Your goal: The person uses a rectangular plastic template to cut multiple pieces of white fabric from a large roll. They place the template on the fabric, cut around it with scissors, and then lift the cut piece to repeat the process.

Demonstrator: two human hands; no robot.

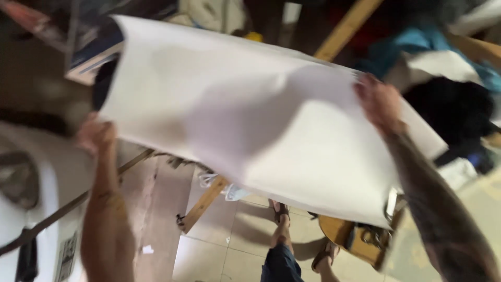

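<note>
White sheet (261, 125) held up w/ both hands.
We pinch edges: left hand (96, 136) at lower corner, right hand (378, 102) at far edge; best keep it taut, level, clear of wooden frame (206, 201).

A white label (65, 256) with dark print sits bottom left.

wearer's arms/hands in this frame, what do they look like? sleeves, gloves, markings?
Both arms bare to beyond the frame edge: no sleeves, gloves or watch visible. Left hand and forearm look unmarked. Right hand: its forearm carries dense dark tattoo work. Image is motion-blurred, so finer detail is unclear.
</note>
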